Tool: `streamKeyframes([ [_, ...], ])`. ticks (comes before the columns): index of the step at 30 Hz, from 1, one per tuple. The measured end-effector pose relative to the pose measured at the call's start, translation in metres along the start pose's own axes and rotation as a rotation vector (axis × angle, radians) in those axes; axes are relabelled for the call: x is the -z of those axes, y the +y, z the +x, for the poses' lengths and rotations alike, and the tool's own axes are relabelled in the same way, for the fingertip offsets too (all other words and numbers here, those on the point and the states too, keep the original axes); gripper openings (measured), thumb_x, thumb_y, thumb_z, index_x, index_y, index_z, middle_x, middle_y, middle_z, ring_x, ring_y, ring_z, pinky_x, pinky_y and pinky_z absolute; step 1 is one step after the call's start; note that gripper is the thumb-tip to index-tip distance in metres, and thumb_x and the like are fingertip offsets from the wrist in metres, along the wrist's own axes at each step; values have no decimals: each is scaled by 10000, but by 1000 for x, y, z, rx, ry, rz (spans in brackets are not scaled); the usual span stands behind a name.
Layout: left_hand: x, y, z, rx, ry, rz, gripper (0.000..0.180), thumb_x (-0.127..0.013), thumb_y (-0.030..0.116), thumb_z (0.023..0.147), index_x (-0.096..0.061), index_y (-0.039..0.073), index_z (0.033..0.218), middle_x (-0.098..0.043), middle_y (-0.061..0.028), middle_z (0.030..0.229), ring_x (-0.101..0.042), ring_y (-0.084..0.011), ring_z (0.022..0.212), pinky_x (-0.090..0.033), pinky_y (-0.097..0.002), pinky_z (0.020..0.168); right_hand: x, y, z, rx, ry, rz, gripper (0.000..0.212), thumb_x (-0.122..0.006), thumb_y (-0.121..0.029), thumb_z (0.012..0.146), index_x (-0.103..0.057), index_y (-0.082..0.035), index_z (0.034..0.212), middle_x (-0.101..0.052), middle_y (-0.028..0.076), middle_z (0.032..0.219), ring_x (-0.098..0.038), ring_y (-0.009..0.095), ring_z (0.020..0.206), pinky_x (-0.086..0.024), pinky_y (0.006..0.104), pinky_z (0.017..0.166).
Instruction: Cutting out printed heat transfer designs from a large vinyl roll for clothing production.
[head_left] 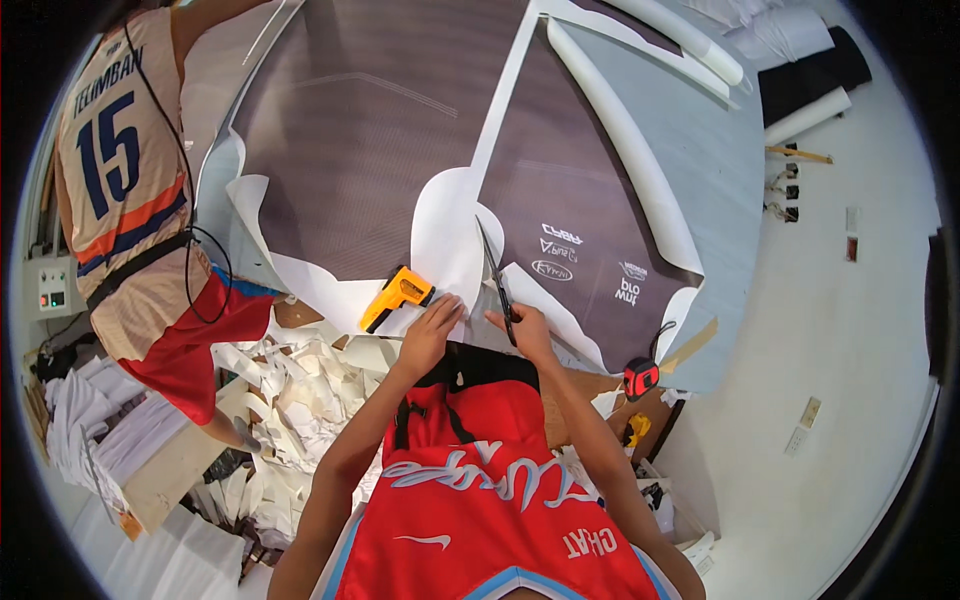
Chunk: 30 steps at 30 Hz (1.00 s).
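Observation:
My right hand [522,328] is closed on the handles of dark scissors [492,262], whose blades point away from me over the white margin of a printed sheet. My left hand [430,332] lies with fingers stretched out on the white edge, just left of the scissors. Two dark brown-grey printed panels [350,180] with white borders spread across the table, a white strip between them. Beside my left hand rests a yellow and black gun-shaped thermometer [397,298]. The sheet's right side is curled into a long white roll [625,140].
A red and black tape measure [640,378] sits at the table's near right edge. Scrap cuttings [300,410] are heaped on the floor at left. Another person [135,180] stands at the table's left side, a black cable hanging by them. Rolls [790,40] lie at the far right.

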<state>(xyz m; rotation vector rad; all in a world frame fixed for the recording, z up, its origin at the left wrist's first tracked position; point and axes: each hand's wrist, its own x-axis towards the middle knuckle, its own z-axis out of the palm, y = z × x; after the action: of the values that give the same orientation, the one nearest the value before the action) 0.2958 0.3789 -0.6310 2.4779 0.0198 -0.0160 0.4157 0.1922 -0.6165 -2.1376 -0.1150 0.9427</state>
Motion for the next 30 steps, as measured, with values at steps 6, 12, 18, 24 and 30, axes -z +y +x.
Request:
streamKeyframes([
  [6,0,2,0,13,8,1,516,-522,-42,711,-556,14,1223,-491,-98,1322,-430,-264,1277,-403,-357,1019,-16,-1,8,48,-12,107,466,-726,-430,797,-535,-55,596,-455,-21,491,-416,62,444,-314,255,419],
  [12,-2,-3,0,-8,-23,0,495,-506,-24,727,-551,-4,1220,-479,-106,1339,-417,-265,1290,-391,-353,1033,-44,-17,15,-19,69,256,506,-726,-437,793,-535,-18,583,-465,2,506,-421,80,520,-360,290,488],
  [18,5,-13,-13,-64,-97,9,463,-502,13,763,-520,-53,1220,-420,-161,1375,-385,-297,1306,-338,-370,1075,-74,-31,23,-97,124,471,509,-722,-436,802,-524,-25,576,-457,-8,500,-411,80,482,-339,272,450],
  [24,15,-26,-21,-166,-198,47,462,-495,71,782,-507,-47,1228,-383,-169,1397,-328,-307,1335,-291,-385,1103,-95,-42,34,-79,250,504,501,-716,-415,816,-508,-33,566,-459,-1,490,-401,78,447,-321,268,418],
  [30,18,-31,-15,-196,-247,62,421,-499,80,789,-540,-31,1192,-419,-154,1367,-354,-288,1316,-318,-369,1080,-93,-63,43,-134,246,616,506,-708,-418,821,-499,-40,557,-451,-3,477,-398,78,437,-320,267,418],
])
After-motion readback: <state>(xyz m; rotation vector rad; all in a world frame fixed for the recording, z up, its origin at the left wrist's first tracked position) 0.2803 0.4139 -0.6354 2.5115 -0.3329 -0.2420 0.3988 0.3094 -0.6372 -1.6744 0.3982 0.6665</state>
